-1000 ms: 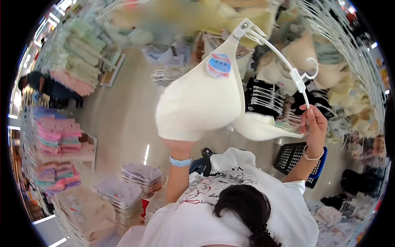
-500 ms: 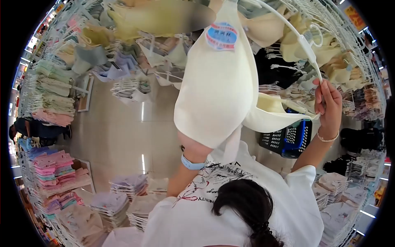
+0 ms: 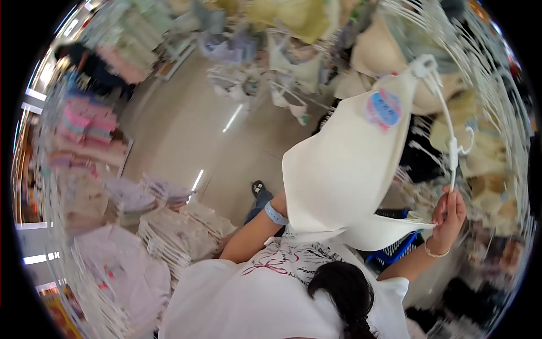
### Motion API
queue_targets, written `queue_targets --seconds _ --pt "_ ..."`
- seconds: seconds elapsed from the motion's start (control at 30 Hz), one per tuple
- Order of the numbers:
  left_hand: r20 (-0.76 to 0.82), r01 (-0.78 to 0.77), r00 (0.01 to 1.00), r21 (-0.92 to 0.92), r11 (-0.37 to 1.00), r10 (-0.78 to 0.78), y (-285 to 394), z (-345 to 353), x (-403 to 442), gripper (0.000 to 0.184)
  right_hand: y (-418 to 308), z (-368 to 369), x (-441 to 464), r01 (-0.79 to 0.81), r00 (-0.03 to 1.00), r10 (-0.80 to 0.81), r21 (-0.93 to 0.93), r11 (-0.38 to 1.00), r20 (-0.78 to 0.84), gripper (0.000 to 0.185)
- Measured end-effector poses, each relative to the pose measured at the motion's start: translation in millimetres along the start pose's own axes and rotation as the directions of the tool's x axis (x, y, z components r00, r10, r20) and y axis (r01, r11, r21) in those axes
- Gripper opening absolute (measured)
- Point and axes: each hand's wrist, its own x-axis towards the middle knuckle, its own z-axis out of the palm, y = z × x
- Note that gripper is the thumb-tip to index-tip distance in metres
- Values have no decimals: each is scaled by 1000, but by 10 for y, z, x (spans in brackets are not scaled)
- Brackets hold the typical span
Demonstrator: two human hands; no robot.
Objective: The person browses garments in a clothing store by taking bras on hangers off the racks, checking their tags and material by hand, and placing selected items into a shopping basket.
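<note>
A cream bra (image 3: pixel 344 169) hangs out in front of me, one cup large and close to the camera. Its upper corner is attached to one end of a white plastic hanger (image 3: pixel 453 152), and a round blue and pink label (image 3: pixel 384 109) sits near that corner. My right hand (image 3: pixel 450 217), with a bracelet at its wrist, is closed round the hanger's lower end beside the other cup's edge. My left forearm, wearing a light blue wristband (image 3: pixel 275 214), reaches behind the bra. The cup hides my left hand's fingers.
Racks of bras (image 3: pixel 293 17) curve along the far side and right. Stacked pink garments (image 3: pixel 87 121) and pale hanging garments (image 3: pixel 121 260) fill the left. A blue and black shopping basket (image 3: pixel 398 248) is partly behind the bra. A person (image 3: pixel 93 68) stands at upper left.
My view has turned, and the bra appears further right and lower. The hanger's attached end now shows clearly. My right hand keeps its hold on the hanger.
</note>
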Motion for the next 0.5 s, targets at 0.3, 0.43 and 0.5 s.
queue_targets --seconds 0.3,0.43,0.5 --pt "100 -110 980 -450 886 172 593 491 -311 69 91 634 319 13 992 -19 53 998 127 23" --pt "-220 -152 962 62 986 162 855 580 -317 52 64 953 327 24 988 -22 -10 1000 156 23" --pt "-374 -24 922 212 977 104 963 652 -326 48 66 1049 306 26 986 -25 -7 1000 163 23"
